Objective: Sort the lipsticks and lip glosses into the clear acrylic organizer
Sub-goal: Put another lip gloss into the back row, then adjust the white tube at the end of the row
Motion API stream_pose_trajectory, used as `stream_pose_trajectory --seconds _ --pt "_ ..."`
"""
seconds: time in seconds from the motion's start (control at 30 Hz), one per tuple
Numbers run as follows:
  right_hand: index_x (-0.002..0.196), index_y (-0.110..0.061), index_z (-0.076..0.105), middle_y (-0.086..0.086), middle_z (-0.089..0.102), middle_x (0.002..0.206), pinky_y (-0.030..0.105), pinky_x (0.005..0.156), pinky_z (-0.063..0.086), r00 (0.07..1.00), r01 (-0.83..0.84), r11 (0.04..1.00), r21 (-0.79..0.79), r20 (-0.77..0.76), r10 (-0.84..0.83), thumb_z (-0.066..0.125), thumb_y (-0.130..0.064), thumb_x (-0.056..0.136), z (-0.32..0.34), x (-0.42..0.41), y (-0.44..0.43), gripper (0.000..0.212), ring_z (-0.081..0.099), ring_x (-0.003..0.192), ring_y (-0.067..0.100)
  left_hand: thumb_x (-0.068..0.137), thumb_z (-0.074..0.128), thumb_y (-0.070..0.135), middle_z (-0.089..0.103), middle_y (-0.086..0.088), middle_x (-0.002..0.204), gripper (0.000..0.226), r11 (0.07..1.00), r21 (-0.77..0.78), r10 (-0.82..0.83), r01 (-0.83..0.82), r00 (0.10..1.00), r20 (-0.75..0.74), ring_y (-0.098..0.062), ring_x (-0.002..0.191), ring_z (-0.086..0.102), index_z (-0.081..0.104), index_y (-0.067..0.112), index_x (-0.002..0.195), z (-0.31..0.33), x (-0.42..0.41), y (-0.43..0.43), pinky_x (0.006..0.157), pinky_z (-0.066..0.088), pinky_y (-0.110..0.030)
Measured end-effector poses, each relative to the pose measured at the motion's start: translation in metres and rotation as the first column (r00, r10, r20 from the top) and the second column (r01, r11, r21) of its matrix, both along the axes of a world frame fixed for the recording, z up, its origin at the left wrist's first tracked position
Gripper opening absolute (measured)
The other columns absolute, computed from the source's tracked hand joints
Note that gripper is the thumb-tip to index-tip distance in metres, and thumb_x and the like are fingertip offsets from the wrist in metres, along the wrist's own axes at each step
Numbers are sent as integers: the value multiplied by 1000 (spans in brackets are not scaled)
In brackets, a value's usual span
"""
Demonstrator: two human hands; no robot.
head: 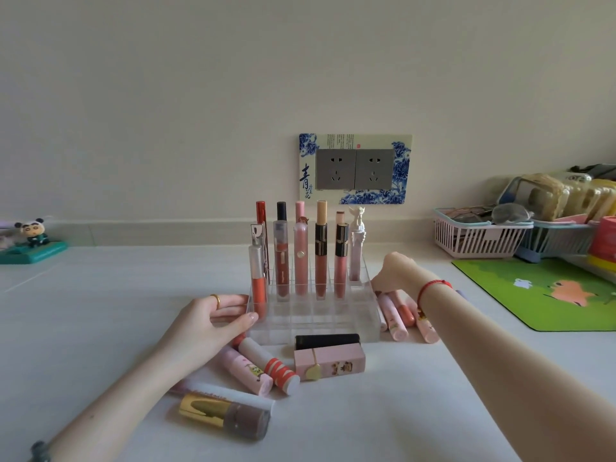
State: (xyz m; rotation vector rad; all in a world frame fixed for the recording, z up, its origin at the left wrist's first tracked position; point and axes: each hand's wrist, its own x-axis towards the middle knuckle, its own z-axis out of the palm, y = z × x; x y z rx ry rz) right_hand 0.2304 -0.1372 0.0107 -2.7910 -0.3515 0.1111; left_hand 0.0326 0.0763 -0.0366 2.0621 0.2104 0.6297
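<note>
The clear acrylic organizer (363, 328) stands mid-table, with several lip glosses (321, 258) upright in its back row and one orange gloss (259, 288) at the left. My left hand (213, 325) holds the organizer's front left corner between thumb and fingers. My right hand (396, 271) reaches down at the organizer's right side onto pink tubes (395, 315) lying there; its fingertips are hidden. Loose lipsticks lie in front: a pink box-shaped one (333, 363), a black one (326, 341), striped and pink tubes (266, 366), and a gold-capped bottle (226, 416).
Pink and blue baskets (480, 238) with glasses and packets stand at the back right. A green mat (546, 295) lies to the right. A small panda figure (31, 241) sits far left. A wall socket plate (355, 168) is behind the organizer.
</note>
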Motion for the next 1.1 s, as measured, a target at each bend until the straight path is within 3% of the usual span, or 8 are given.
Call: stream_pose_trajectory --seconds 0.17,0.37,0.43,0.5,0.6,0.77,0.97,1.1 --pt "59 -11 38 1 45 61 22 40 29 999 24 1000 -2 -28 -24 63 -28 76 2 0 -3 34 41 52 12 74 72 16 64 20 79 25 1000 -14 -3 3 1000 5 8 83 58 59 38 76 0 0 -1 74 42 -13" --pt "59 -6 51 -5 45 41 16 34 29 1000 31 919 392 -7 -30 67 -29 73 10 -13 -22 31 38 38 5 73 72 18 62 19 84 24 1000 -23 1 -1 1000 -1 6 88 57 58 36 82 0 0 -1 77 42 -16" --pt "48 -10 45 -11 28 22 11 26 18 999 -15 862 507 37 -5 65 -24 76 16 -21 -30 37 23 22 4 74 72 20 63 17 86 23 1000 -13 3 -3 1000 -13 5 88 58 59 32 88 0 0 -1 78 43 -17" --pt "48 -8 50 -10 27 25 10 24 14 992 -65 801 595 125 -13 63 -22 79 22 -28 -38 36 19 21 5 74 72 19 64 16 87 24 1000 -22 7 -7 1000 -22 1 90 59 59 28 92 0 0 0 84 44 -22" --pt "72 -6 68 -4 47 47 8 27 22 964 -157 645 748 257 -63 63 -21 79 33 -42 -46 17 33 32 1 74 72 19 64 15 86 24 1000 -24 9 -10 1000 -28 2 88 59 60 27 93 0 1 -1 81 44 -20" --pt "76 -19 66 -7 65 67 4 45 41 911 -356 383 853 408 -62 64 -19 80 43 -62 -39 4 58 49 -8 73 72 15 66 17 80 23 998 -58 0 0 1000 -6 4 83 60 60 35 77 0 1 -1 74 44 -16" --pt "82 -16 64 5 69 80 27 73 55 896 -380 471 796 443 -25 64 -18 81 29 -67 -18 2 66 75 17 74 72 14 65 16 82 23 998 -68 -17 16 1000 -11 4 84 60 60 34 78 0 0 -1 75 45 -16" --pt "87 -12 66 5 68 80 32 77 55 889 -377 525 763 458 -26 65 -18 80 21 -63 -15 9 66 76 19 74 72 16 65 17 82 23 999 -49 -19 19 1000 -13 6 84 59 59 34 80 1 0 -2 74 44 -14"
